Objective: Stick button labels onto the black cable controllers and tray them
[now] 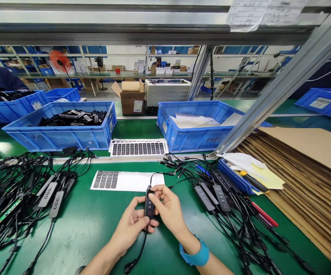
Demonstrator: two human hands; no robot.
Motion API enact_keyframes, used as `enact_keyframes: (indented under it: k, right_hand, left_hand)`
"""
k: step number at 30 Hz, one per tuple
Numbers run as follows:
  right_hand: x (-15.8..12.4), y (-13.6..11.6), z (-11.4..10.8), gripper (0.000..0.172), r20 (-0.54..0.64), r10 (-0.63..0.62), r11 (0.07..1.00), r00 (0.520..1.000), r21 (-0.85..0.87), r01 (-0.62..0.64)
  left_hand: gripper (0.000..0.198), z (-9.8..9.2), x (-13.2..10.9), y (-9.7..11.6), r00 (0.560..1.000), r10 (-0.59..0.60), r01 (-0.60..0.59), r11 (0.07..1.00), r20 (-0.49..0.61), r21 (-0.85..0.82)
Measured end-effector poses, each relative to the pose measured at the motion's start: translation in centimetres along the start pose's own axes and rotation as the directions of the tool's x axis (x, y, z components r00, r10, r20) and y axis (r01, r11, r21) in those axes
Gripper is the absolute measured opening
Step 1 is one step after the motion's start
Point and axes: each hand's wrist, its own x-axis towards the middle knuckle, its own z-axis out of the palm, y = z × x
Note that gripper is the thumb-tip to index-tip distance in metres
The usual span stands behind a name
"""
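Observation:
A slim black inline cable controller (pixel 149 206) with small button marks on its face is held upright over the green table. My left hand (pixel 131 221) grips its lower end between thumb and fingers. At its upper end, my right hand (pixel 167 206) has the thumb on the face and the fingers behind. One cable leaves the top; another hangs below to a round black connector (pixel 130 266). Just beyond my hands lies a white label sheet (pixel 139 180), with several dark grey button labels (pixel 106 179) on its left part.
Controllers with cables are heaped at left (pixel 47 194) and right (pixel 221 196). Behind stand a blue bin of black parts (pixel 62 133) and a blue bin of papers (pixel 194 133), with label sheets (pixel 138 148) between. Cardboard sheets (pixel 309 168) lie right; a metal post (pixel 280 88) slants there.

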Motion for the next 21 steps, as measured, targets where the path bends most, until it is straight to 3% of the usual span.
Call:
enact_keyframes:
  k: [4,7,11,13,15,18,19,21]
  right_hand:
    - [0.1,-0.4,-0.3,0.028,-0.034,-0.037,0.999,0.999,0.022,0.038]
    - [0.9,-1.0,-1.2,0.028,-0.134,-0.101,0.993,0.986,0.046,0.108]
    - [1.8,-1.5,-2.1,0.032,-0.185,-0.124,0.980,0.975,0.131,0.149]
    - [1.6,-1.3,-1.8,0.036,-0.102,-0.105,0.974,0.989,0.193,0.123]
    - [1.0,-1.1,-1.1,0.041,0.065,-0.074,0.967,0.995,0.248,0.056]
    - [0.1,-0.9,0.1,0.051,0.347,-0.008,0.959,0.938,0.269,-0.091]
    - [-0.1,-1.0,0.3,0.053,0.379,0.001,0.957,0.925,0.269,-0.111]
    - [-0.1,-1.3,0.3,0.055,0.312,-0.025,0.947,0.950,0.312,-0.078]
  left_hand:
    - [0.058,-0.4,0.1,-0.4,1.000,-0.015,0.015,0.999,0.022,-0.029]
    - [0.057,-0.3,0.0,-0.9,0.997,-0.073,0.074,0.997,0.028,-0.032]
    - [0.066,-0.1,0.3,-1.4,0.993,-0.091,0.088,0.995,-0.071,-0.050]
    - [0.070,-0.1,0.5,-1.5,0.989,-0.073,0.069,0.997,-0.128,-0.037]
    - [0.075,0.0,0.8,-1.6,0.984,-0.026,0.025,1.000,-0.178,-0.005]
    - [0.074,0.2,0.9,-1.8,0.963,0.098,-0.068,0.990,-0.252,0.123]
    - [0.073,0.2,0.9,-1.8,0.955,0.124,-0.080,0.983,-0.270,0.167]
    - [0.075,0.4,0.9,-1.9,0.956,0.112,-0.060,0.979,-0.272,0.193]
